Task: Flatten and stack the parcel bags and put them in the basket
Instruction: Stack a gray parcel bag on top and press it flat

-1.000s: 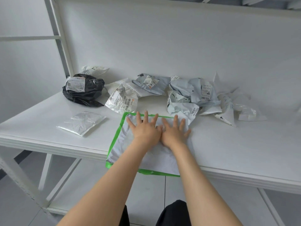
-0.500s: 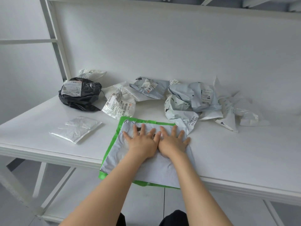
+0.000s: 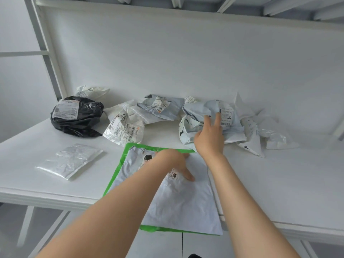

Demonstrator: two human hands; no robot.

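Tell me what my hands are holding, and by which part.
Nothing is held. The left hand rests on the flattened grey bag; the right hand reaches, fingers open, toward the crumpled grey bag.

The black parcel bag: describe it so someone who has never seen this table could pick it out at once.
On the white table, follow the row of crumpled bags along the back wall to its left end. The black parcel bag sits there, bunched up, with a white shipping label on top. It is the only dark bag; its neighbours are white or pale grey.
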